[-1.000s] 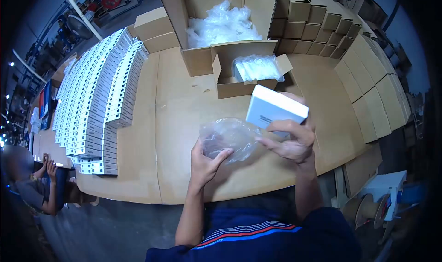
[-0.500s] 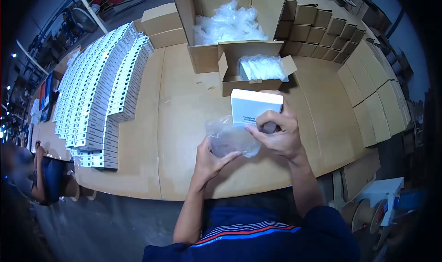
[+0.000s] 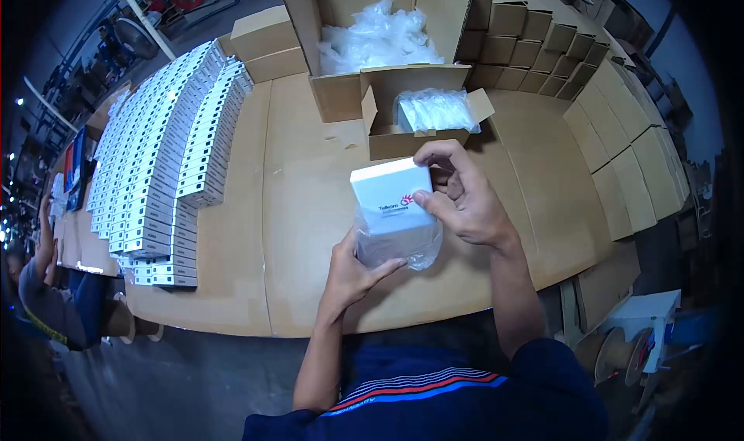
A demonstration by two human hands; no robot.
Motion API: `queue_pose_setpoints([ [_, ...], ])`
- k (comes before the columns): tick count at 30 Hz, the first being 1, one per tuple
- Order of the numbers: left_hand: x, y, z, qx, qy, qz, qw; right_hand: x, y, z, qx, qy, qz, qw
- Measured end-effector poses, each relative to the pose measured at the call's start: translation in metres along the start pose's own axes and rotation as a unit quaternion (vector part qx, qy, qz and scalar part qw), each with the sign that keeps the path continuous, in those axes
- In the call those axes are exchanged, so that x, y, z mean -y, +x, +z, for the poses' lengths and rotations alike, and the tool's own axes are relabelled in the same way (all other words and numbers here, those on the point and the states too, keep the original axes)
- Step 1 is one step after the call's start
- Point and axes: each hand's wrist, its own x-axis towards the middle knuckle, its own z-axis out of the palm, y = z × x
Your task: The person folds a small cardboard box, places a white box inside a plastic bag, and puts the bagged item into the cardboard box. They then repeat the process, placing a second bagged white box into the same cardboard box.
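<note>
A small white box (image 3: pixel 387 185) with dark lettering and a red logo is partly inside a clear plastic bag (image 3: pixel 395 247), its upper part sticking out. Around the bag's lower left side, my left hand (image 3: pixel 355 270) is closed, thumb across the front. My right hand (image 3: pixel 465 197) pinches the box's upper right corner between thumb and fingers. Just beyond stands an open cardboard carton (image 3: pixel 418 145), holding bubble-wrapped items (image 3: pixel 438 111).
Many white boxes (image 3: pixel 151 177) are stacked at the left. Behind the carton, a large box (image 3: pixel 337 100) holds clear plastic bags (image 3: pixel 384 42). Brown cartons (image 3: pixel 504 49) line the back right and right edge (image 3: pixel 620 166). A person (image 3: pixel 54 286) sits at far left.
My right hand has brought the white box left and down into the bag's mouth. Its grip has shifted to the upper right corner. The person at far left has raised an arm.
</note>
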Motion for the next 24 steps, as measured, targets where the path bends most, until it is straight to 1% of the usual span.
queue_pose_setpoints([
  [2,0.005,0.001,0.0,0.002,-0.026,0.002,1.0,-0.004,0.0,0.0,-0.001,0.006,0.01,1.0],
  [3,0.005,0.0,0.0,0.003,-0.026,0.0,1.0,-0.006,-0.001,0.002,-0.026,0.025,0.016,0.999],
  [6,0.005,0.004,-0.002,0.002,-0.026,0.001,1.0,-0.008,-0.001,-0.003,-0.057,0.033,0.036,0.997],
  [7,0.005,0.005,-0.002,0.001,-0.024,0.002,1.0,-0.006,0.0,-0.001,-0.084,0.038,0.043,0.995],
  [10,0.003,0.005,-0.002,-0.001,-0.034,0.001,0.999,-0.002,0.002,-0.007,-0.051,-0.14,-0.018,0.989],
  [13,0.0,0.007,0.0,-0.01,-0.069,0.011,0.998,-0.008,0.0,-0.008,-0.067,-0.159,-0.004,0.985],
  [16,0.006,0.006,0.0,-0.013,-0.09,0.005,0.996,-0.011,0.0,-0.01,-0.064,-0.127,0.024,0.989],
  [20,0.005,0.007,0.003,-0.017,-0.113,-0.005,0.993,-0.019,-0.001,-0.009,-0.045,-0.15,0.029,0.987],
  [21,0.006,0.006,0.004,-0.011,-0.096,0.027,0.995,-0.02,-0.001,-0.008,-0.038,-0.149,0.03,0.988],
  [24,0.027,0.005,0.005,-0.029,-0.284,-0.031,0.958,-0.024,0.0,-0.005,-0.021,-0.135,0.035,0.99],
])
